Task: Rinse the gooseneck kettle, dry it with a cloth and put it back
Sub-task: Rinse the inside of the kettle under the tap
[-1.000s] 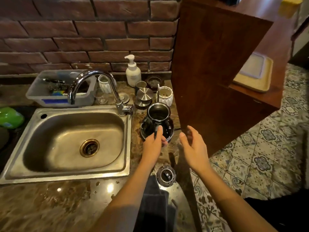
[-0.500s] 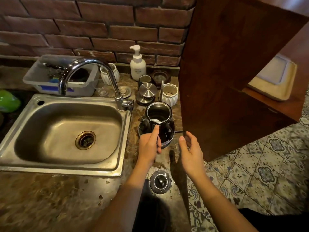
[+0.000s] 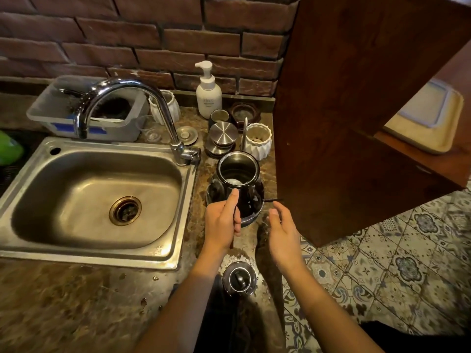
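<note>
From the head camera we look down at a brown stone counter [image 3: 76, 301] with a steel sink [image 3: 94, 200] on the left and a brick wall behind.

The gooseneck kettle [image 3: 238, 182], black and with its lid off, stands upright on the counter just right of the sink, under the base of the chrome faucet [image 3: 132, 98]. Its thin spout rises at the far side, so the handle faces us, which is likely why it is gripped from this side.

Our left hand [image 3: 221, 222] is closed around the handle at the near side of the kettle, thumb pressed up along it toward the rim. We judge this a steadying or lifting grip.

Our right hand [image 3: 283, 230] hovers just beside the kettle, fingers loosely spread and curled, holding nothing, seemingly ready to support the body.

The kettle's lid [image 3: 239, 278] lies flat on the counter near us, apart from the kettle, leaving the mouth clear for rinsing. A dark cloth [image 3: 239, 324] rests just beside the lid, at the counter's near edge, within reach for drying.

The sink basin is empty, so there is room to carry the kettle under the faucet.
</note>
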A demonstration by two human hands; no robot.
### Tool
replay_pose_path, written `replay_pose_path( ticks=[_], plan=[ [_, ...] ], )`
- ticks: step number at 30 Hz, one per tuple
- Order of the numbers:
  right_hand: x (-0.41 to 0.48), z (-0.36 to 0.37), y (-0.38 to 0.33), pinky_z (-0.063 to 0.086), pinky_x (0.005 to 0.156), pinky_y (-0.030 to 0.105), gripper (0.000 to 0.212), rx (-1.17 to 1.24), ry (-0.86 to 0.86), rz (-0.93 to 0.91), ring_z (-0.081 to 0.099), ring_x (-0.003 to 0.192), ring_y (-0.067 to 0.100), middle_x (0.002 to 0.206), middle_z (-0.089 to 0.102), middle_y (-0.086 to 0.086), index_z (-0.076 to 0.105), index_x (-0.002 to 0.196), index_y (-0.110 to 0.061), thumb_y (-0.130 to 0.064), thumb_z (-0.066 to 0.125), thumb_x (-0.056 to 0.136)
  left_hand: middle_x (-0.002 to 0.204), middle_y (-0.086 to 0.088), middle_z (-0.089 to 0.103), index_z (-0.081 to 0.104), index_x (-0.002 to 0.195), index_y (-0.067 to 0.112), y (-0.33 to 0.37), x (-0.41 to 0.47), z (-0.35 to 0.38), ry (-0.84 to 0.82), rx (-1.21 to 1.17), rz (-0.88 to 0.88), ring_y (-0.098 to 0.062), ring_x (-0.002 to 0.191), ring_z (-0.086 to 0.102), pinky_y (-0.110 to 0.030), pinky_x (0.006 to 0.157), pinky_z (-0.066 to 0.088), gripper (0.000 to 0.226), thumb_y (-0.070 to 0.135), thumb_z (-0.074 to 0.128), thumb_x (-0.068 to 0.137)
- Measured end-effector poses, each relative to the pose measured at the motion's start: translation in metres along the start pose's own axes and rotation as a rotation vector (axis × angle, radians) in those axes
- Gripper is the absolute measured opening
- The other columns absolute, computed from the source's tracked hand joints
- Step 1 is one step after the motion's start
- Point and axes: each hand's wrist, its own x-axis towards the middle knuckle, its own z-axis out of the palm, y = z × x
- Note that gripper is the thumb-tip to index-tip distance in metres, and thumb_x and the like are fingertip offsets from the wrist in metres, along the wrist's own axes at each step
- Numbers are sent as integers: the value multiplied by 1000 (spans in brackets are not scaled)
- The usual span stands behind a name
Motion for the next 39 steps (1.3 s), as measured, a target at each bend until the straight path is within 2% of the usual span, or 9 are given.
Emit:
replay_pose_path(
  ticks=[5,8,11,14,22,26,30,36,39],
  plan=[
    [6,3,0,42,108,48,36,120,-22,59,56,122,17,126,62,-8,54,133,-33,-44,34,104,38,2,37,47,42,15,4,0,5,53,65,48,-19,38,34,-29,45,27,64,46,47,98],
    [10,9,2,49,102,42,30,271,-24,158,63,110,17,110,65,-8,60,121,-30,-38,36,106,38,4,36,46,41,15,3,-1,8,86,64,76,-18,40,32,-28,45,25,64,43,46,99],
    [14,11,6,52,97,35,36,440,-28,288,64,106,13,113,65,-2,52,138,-18,-31,37,107,39,2,36,46,42,10,1,-3,7,103,67,113,-21,41,33,-31,45,24,65,38,46,100],
    [17,9,6,51,100,38,40,547,-50,349,65,106,16,112,65,3,46,143,-14,-31,34,108,39,-1,36,43,43,3,0,-6,5,115,81,142,-23,41,32,-35,46,23,66,36,46,101],
    [21,2,-13,46,107,44,48,914,-11,523,62,117,33,131,60,26,39,148,-5,-31,35,108,36,6,39,47,39,23,14,-12,10,132,86,176,-20,37,36,-31,45,28,63,34,45,101],
    [20,1,-16,47,106,44,48,978,6,570,62,117,35,132,58,28,40,147,-5,-32,37,108,37,5,39,48,39,23,18,-17,10,120,86,184,-21,39,37,-38,47,28,63,42,46,99],
    [18,2,-20,51,99,42,48,1022,-6,553,62,115,34,133,58,27,41,147,-5,-32,37,108,37,3,41,49,39,24,21,-21,9,119,85,198,-19,37,38,-31,47,30,63,47,45,97],
    [10,4,-28,53,93,41,48,1062,-20,531,64,109,33,116,63,20,43,145,-4,-34,35,108,37,4,40,49,39,25,29,-27,4,129,110,213,-22,37,38,-32,49,30,65,47,43,100],
    [5,7,-34,52,97,42,48,1045,-26,519,64,111,33,115,64,18,45,143,-4,-34,35,108,37,4,40,49,39,24,36,-32,0,134,114,215,-22,37,38,-35,48,29,65,48,43,99]
  ],
)
